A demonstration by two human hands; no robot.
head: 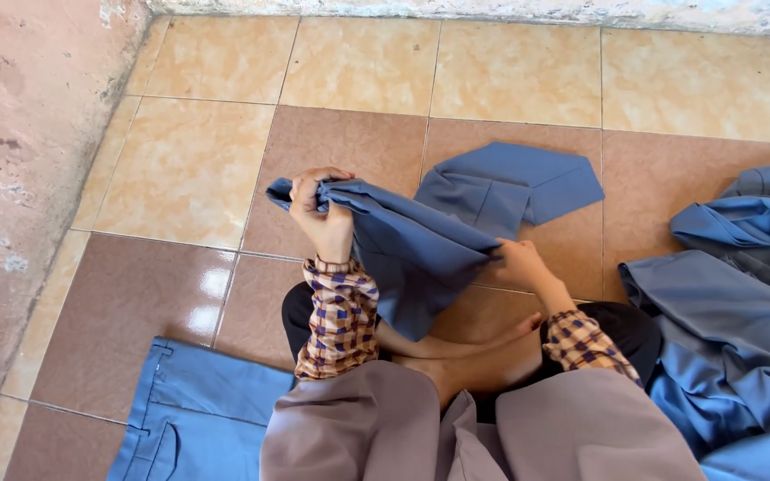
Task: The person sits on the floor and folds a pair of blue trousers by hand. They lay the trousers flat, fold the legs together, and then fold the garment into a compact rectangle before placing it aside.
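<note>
A: Right, your left hand is clenched on a bunched edge of the blue garment, lifted above the tiled floor. Your right hand pinches the opposite end, lower, just over your crossed legs.

B: How's it going to handle?

A: Looks like light woven cloth, soft, no stiffness. It sags between your hands and folds over itself. Not slippery, not fragile, I'd judge.

B: Best hold?

A: Seams or hem corners; a mid-panel grip will just bunch. Keep the span taut or it droops onto your feet.

B: Anything close by?

A: A folded blue piece flat on the floor just beyond it, a loose blue pile on your right, a lighter blue garment by your left knee.
</note>
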